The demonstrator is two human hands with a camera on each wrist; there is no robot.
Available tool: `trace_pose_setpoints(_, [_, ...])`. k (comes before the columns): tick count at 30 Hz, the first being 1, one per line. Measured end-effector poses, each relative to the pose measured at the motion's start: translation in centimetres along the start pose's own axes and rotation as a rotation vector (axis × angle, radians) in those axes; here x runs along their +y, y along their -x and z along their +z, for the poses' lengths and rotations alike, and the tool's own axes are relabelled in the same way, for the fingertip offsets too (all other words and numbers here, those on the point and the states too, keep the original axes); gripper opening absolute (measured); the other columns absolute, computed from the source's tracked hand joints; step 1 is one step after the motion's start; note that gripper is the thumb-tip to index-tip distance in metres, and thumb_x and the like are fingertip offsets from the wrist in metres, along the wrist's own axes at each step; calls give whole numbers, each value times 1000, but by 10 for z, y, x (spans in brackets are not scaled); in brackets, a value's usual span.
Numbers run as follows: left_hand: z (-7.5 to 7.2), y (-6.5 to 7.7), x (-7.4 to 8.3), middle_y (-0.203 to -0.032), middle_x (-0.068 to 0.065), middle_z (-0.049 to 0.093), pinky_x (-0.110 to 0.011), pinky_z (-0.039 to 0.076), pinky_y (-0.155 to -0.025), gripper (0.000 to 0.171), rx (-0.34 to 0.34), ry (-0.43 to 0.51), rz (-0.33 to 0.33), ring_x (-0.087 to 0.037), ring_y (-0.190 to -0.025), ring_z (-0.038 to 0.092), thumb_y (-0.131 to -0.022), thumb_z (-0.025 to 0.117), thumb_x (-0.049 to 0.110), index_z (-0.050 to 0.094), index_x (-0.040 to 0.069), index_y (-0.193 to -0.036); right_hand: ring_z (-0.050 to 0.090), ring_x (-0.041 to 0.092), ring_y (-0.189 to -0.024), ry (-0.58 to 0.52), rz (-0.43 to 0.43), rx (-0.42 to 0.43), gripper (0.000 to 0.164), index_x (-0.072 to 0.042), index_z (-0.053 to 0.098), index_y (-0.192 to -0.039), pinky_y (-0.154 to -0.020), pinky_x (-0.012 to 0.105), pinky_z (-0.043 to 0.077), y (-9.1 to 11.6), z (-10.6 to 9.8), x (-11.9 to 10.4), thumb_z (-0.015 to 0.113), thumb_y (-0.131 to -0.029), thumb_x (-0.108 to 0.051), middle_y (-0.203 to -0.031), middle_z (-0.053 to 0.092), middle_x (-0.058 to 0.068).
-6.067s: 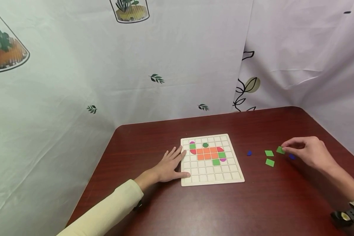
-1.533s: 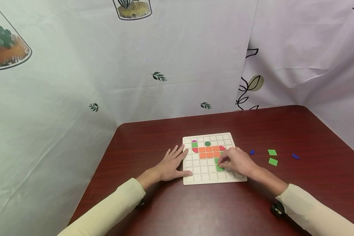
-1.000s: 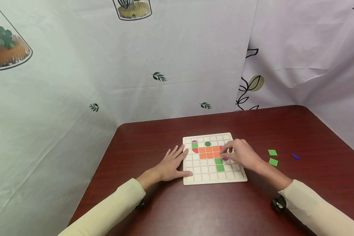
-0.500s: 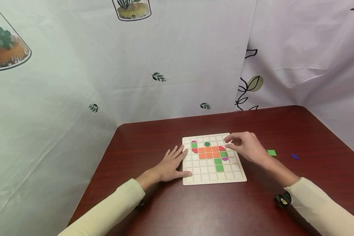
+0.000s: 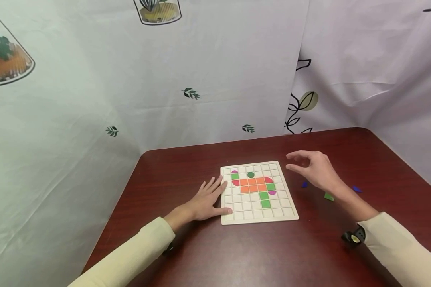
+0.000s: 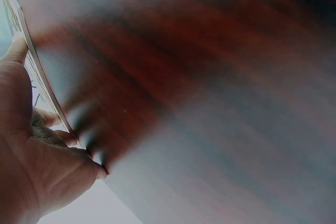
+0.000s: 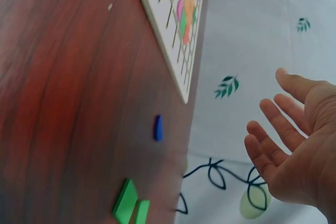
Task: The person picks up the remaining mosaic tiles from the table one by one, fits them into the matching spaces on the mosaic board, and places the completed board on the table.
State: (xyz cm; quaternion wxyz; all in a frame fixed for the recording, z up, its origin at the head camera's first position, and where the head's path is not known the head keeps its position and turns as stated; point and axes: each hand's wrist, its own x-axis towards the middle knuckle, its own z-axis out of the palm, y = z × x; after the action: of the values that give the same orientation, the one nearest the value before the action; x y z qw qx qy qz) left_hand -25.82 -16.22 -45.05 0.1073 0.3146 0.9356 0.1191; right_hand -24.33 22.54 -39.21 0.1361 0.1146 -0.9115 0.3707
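A pale gridded board point(image 5: 242, 215) lies on the table with coloured flat tiles in its cells. Orange squares point(image 5: 252, 185) form a block in the middle, and two green squares point(image 5: 265, 200) run down below its right end. Red quarter-round tiles point(image 5: 235, 183), magenta half-rounds point(image 5: 271, 192) and a dark green round tile point(image 5: 250, 175) sit around them. My left hand point(image 5: 202, 202) rests spread on the board's left edge. Raised off the table beyond the board's right edge, my right hand point(image 5: 317, 169) holds nothing, its fingers and thumb apart.
Right of the board lie loose tiles: a blue one point(image 5: 304, 184), another blue one point(image 5: 357, 189) and a green square point(image 5: 329, 196) partly behind my right forearm. Two green squares point(image 7: 125, 202) show in the right wrist view. A patterned white cloth point(image 5: 215, 119) hangs behind the table.
My right hand brought a green square from the right to the board, where it now lies below another. Since then the hand has lifted away rightward, fingers parted. My left hand has stayed put.
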Motion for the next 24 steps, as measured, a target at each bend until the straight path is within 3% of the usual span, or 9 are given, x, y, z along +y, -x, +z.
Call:
trace_pose_setpoints(12, [-1, 1, 0, -178, -11, 6, -64, 7, -127, 102, -7, -6, 0, -38, -163, 5, -98, 61, 71, 20, 14, -172, 70, 31, -96, 52, 68, -2, 37, -5, 77, -124, -81, 45, 50, 7, -7, 34, 84, -95, -27, -115, 77, 18])
trace_pose_setpoints(24, [-3, 2, 2, -178, -11, 6, -63, 7, -127, 102, -10, -2, 1, -38, -163, 5, -98, 61, 71, 19, 13, -172, 74, 37, -98, 84, 100, -97, 36, -1, 77, -122, -89, 58, 54, 18, -8, 59, 84, -95, -23, -110, 78, 20])
